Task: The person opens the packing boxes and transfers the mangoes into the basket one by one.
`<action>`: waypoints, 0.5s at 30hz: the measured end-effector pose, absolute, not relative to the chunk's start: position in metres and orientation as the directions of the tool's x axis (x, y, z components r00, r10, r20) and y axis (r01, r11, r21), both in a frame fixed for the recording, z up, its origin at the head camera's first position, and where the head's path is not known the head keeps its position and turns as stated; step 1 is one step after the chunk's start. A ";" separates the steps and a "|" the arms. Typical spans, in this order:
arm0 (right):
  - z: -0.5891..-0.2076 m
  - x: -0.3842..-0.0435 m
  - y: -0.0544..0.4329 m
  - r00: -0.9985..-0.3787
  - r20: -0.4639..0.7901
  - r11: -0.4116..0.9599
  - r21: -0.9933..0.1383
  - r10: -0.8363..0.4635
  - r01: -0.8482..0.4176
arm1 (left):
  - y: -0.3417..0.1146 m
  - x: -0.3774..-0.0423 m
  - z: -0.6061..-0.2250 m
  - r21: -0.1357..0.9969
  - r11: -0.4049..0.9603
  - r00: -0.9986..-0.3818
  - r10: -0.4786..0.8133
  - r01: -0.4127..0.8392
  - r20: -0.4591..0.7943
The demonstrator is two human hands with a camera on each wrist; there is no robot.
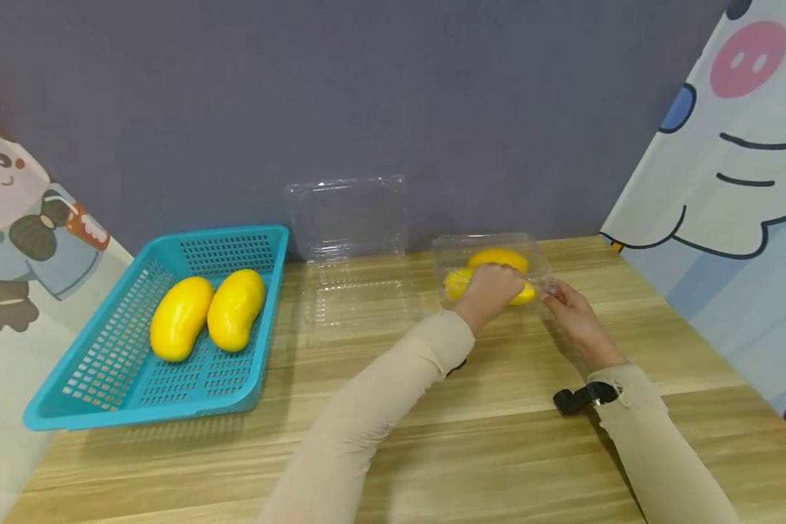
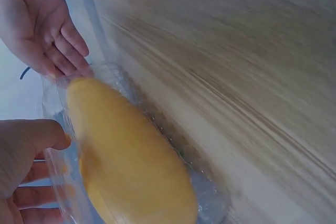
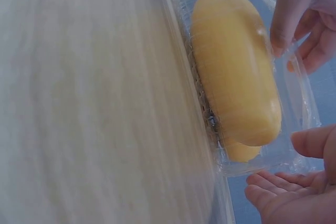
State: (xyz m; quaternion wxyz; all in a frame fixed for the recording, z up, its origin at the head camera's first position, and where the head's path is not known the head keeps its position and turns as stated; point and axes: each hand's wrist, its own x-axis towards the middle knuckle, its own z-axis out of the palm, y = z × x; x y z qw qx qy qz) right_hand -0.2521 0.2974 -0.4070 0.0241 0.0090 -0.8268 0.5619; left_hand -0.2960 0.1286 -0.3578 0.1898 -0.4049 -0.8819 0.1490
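A clear plastic clamshell box (image 1: 442, 251) with yellow mangoes (image 1: 498, 257) inside stands at the back right of the table. From above, my left hand (image 1: 495, 287) reaches over its front and pinches the lid's edge between thumb and fingers. At the box's right front corner, my right hand (image 1: 573, 313) grips the plastic rim, its thumb above and its fingers below. A large mango (image 2: 128, 150) shows through the clear wall in the left wrist view. Another yellow end peeks out beneath the mango (image 3: 236, 72) in the right wrist view. My left hand hides part of the fruit.
Left of the box, a second clear clamshell box (image 1: 360, 295) lies open, its lid upright against the grey backdrop (image 1: 498, 109). A blue plastic basket (image 1: 255, 382) at the left holds two mangoes (image 1: 236, 311). Printed cloths (image 1: 714, 211) hang on both sides of the wooden table (image 1: 498, 451).
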 end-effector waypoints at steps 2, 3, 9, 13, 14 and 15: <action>-0.407 -0.252 0.298 -0.999 0.047 0.369 -0.929 0.010 -0.040 | 0.131 -0.296 -0.358 -0.413 0.628 -0.602 0.770 0.659 0.212; -0.406 -0.252 0.298 -0.999 0.041 0.374 -0.927 0.007 -0.035 | 0.131 -0.295 -0.358 -0.412 0.630 -0.604 0.769 0.658 0.211; -0.406 -0.252 0.297 -1.000 0.013 0.381 -0.925 -0.002 -0.013 | 0.133 -0.293 -0.358 -0.412 0.637 -0.613 0.762 0.652 0.207; -0.405 -0.252 0.296 -1.000 0.018 0.385 -0.923 0.004 -0.014 | 0.133 -0.293 -0.358 -0.411 0.636 -0.616 0.762 0.653 0.200; -0.405 -0.252 0.296 -1.000 0.021 0.388 -0.921 0.007 -0.016 | 0.134 -0.293 -0.358 -0.410 0.636 -0.617 0.761 0.653 0.199; -0.405 -0.252 0.297 -1.000 0.024 0.392 -0.920 0.009 -0.018 | 0.134 -0.293 -0.358 -0.411 0.636 -0.617 0.761 0.653 0.198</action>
